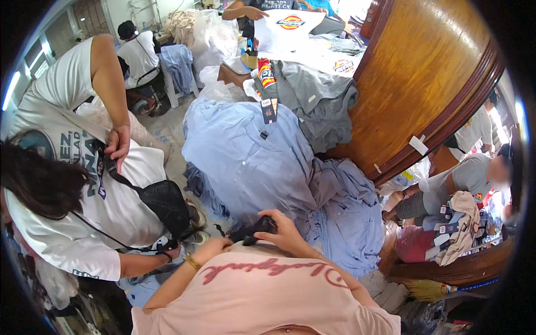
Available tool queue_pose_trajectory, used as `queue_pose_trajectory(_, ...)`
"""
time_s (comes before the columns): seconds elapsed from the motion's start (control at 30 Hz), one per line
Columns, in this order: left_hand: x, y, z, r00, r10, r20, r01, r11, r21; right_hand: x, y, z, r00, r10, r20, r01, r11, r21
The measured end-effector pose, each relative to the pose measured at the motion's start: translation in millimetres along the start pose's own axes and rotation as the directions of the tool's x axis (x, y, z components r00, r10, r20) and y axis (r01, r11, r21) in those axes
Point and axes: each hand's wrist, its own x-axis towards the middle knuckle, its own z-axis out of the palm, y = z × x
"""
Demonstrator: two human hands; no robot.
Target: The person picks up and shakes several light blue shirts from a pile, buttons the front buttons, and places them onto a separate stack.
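Observation:
At my waist, my right hand [283, 233] is closed around a black strap-like piece [261, 228] with a bulky end; its exact kind is unclear. My left hand [215, 247], with a gold-coloured band at the wrist, is closed at the left end of the same black piece. Its fingers are partly hidden, and what they pinch is too small to make out. Just beyond my hands rises a big heap of light blue button-front shirts [240, 156]. A dark hang tag [269, 111] lies on top of it.
Grey garments [315, 97] are piled behind the blue heap. A large wooden panel [427, 72] leans at the right. Close on my left, a person in a white T-shirt [61, 156] handles a black bag [166, 206] on a strap. A broom [427, 290] lies at lower right.

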Motion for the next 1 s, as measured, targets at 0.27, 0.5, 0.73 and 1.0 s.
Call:
queue_pose_trajectory(0.27, -3.6, -64.6, 43.1, 1.0, -0.017, 0.016, 0.017, 1.0, -0.009, 21.9, 9.4, 47.3, 0.9, -0.045, 0.434, 0.228, 0.897, -0.38)
queue_pose_trajectory(0.5, -22.1, -35.6, 10.4, 0.99, -0.126, 0.065, 0.104, 0.955, 0.276, 36.0, 6.8, 58.5, 0.871, 0.058, 0.488, 0.151, 0.914, -0.378)
queue_pose_trajectory(0.73, -22.9, -52.8, -0.8, 0.999, -0.011, 0.049, -0.001, 0.973, 0.233, 46.8, 9.5, 69.6, 0.808, 0.265, 0.526, 0.02, 0.88, -0.475)
queue_pose_trajectory(1.0, -30.4, -42.1, 4.6, 0.996, 0.045, -0.076, -0.022, 0.958, 0.286, 34.4, -4.4, 86.2, 0.818, 0.135, 0.56, 0.338, 0.674, -0.657)
